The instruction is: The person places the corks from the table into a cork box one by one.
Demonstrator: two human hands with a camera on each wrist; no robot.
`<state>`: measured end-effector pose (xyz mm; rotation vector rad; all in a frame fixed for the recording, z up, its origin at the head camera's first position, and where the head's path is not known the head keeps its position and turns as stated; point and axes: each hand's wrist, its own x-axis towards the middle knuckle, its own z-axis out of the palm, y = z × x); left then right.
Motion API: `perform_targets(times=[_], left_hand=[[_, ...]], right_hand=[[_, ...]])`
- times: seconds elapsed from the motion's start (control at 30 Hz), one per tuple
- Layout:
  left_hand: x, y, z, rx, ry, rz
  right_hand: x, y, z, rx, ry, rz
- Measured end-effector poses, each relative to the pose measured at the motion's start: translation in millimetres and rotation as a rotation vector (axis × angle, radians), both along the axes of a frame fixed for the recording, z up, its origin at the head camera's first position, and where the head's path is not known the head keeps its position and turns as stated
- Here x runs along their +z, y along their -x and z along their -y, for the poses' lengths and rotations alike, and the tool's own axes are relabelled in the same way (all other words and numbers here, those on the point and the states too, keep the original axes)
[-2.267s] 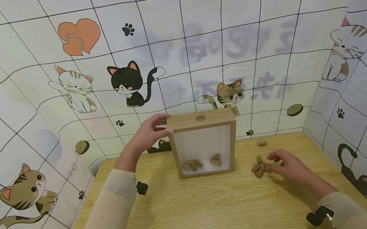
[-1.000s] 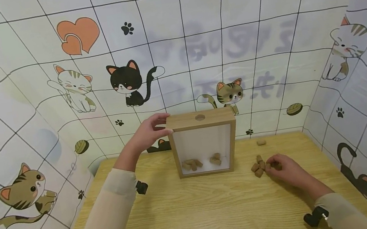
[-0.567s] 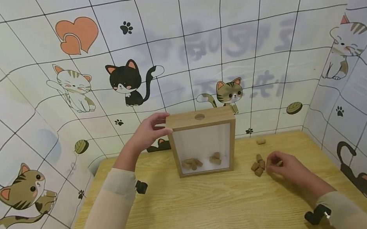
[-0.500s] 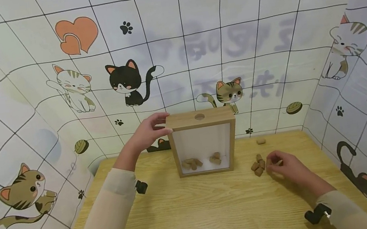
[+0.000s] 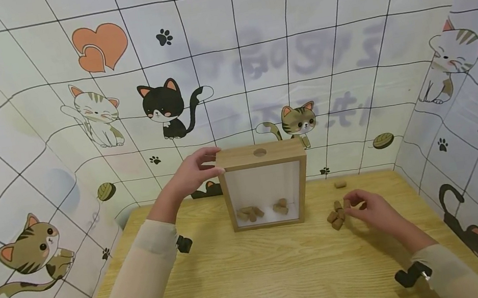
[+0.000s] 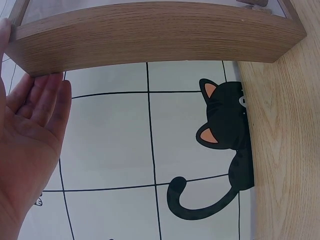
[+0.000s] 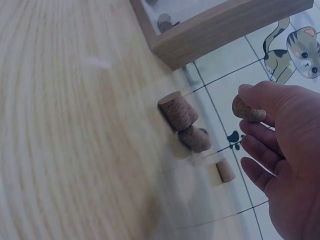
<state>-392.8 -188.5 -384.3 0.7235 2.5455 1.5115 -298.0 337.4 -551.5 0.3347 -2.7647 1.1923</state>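
Observation:
A shallow wooden box (image 5: 240,156) with a clear front stands upright on the table, a round hole in its top. Two groups of corks (image 5: 249,214) lie inside along the bottom. My left hand (image 5: 189,174) holds the box's upper left corner, thumb in front and fingers behind; the left wrist view shows the fingertips against the box's side (image 6: 150,40). To the right of the box, my right hand (image 5: 376,213) pinches a single cork (image 7: 242,107) between thumb and fingers, just above the table. Right beside it lies a small pile of corks (image 5: 336,218).
One more cork (image 5: 340,184) lies by itself behind the pile, near the table's back edge. The wooden table (image 5: 257,270) meets a cat-print wall covering (image 5: 212,29) at the back and sides. Camera mounts (image 5: 413,274) sit on both wrists.
My right hand has taken a cork from the right side of the pile and raised it slightly off the table. The left hand and the box have stayed in place.

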Motion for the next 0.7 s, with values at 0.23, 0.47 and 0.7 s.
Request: perform_targets(times=[0.23, 0.47, 0.7], left_hand=[[-0.5, 0.5, 0.2, 0.004, 0.023, -0.023], [-0.4, 0.0, 1.2, 0.004, 0.032, -0.033], [-0.5, 0.0, 0.7, 0.003, 0.031, -0.037]], right_hand=[[18.0, -1.0, 7.8, 0.003, -0.001, -0.02], [40.2, 2.8, 8.5, 0.048, -0.008, -0.062], [66.7, 5.1, 12.1, 0.065, -0.024, -0.095]])
